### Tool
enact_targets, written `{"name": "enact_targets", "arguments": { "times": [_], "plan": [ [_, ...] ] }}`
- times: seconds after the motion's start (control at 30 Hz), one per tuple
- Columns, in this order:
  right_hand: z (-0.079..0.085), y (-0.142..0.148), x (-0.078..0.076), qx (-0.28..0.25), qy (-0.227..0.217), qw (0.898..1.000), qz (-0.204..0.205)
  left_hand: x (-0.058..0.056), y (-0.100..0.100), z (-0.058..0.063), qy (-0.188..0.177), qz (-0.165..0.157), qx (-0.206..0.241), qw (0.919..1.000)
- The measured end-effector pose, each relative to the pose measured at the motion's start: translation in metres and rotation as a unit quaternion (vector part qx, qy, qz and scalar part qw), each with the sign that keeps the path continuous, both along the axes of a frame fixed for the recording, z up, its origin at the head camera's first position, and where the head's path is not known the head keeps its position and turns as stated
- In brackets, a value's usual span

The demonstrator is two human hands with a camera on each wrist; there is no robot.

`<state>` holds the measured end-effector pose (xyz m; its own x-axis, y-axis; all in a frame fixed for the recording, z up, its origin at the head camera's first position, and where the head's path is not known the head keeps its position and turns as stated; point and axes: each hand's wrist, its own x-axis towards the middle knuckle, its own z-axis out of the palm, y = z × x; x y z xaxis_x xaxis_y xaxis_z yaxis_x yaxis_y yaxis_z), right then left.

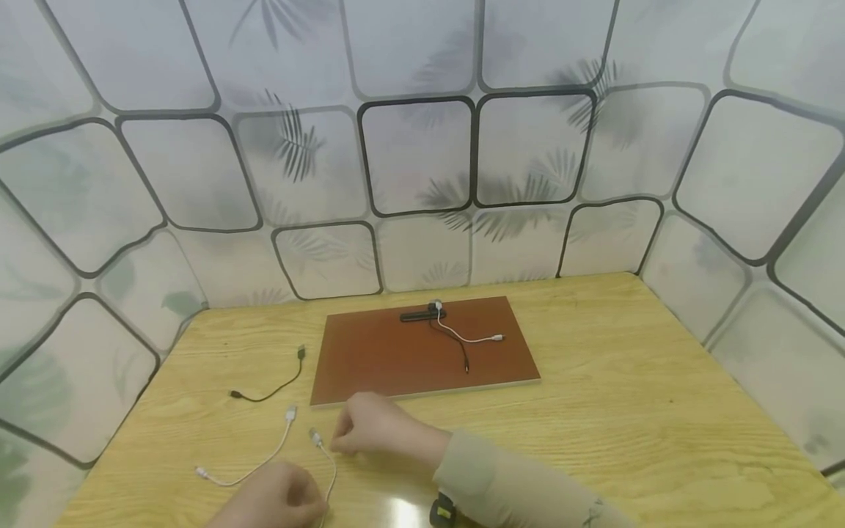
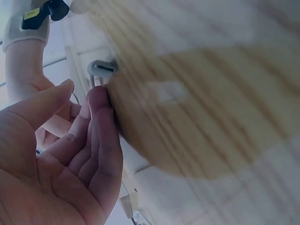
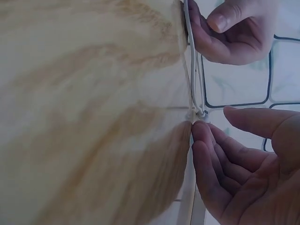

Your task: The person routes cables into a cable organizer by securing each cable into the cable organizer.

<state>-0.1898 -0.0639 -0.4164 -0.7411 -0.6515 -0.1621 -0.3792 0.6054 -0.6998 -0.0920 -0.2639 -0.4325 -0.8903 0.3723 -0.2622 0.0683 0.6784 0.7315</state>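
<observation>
A short white USB cable (image 1: 334,469) lies on the table between the two hands, its plug up and its other end near the left hand. My left hand (image 1: 277,499) rests at the table's near side, beside that cable's lower end. In the left wrist view its thumb stands apart from loosely bent fingers (image 2: 105,136), with a cable connector (image 2: 102,69) just past the fingertips. My right hand (image 1: 376,425) is just right of the plug. In the right wrist view its fingertips (image 3: 200,129) are at the tabletop close by the cable, thumb apart, nothing between.
Left of the hands lie another white cable (image 1: 260,466) and a black cable (image 1: 280,389). Behind is a brown board (image 1: 376,359) bearing a black strap (image 1: 419,316), a white cable (image 1: 462,339) and a thin black cable (image 1: 455,336). Patterned curtains enclose the wooden table (image 1: 627,381).
</observation>
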Motion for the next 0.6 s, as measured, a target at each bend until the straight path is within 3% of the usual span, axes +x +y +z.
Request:
{"name": "enact_targets", "arguments": {
  "times": [0.23, 0.6],
  "plan": [
    [0.0, -0.007, 0.0, 0.036, 0.028, 0.999, -0.005, 0.007, 0.008, -0.002, -0.01, 0.03, -0.047, 0.9984],
    [-0.002, -0.02, 0.005, 0.098, 0.08, 0.992, 0.021, 0.008, 0.021, 0.004, -0.062, 0.073, -0.066, 0.9932]
  ]
}}
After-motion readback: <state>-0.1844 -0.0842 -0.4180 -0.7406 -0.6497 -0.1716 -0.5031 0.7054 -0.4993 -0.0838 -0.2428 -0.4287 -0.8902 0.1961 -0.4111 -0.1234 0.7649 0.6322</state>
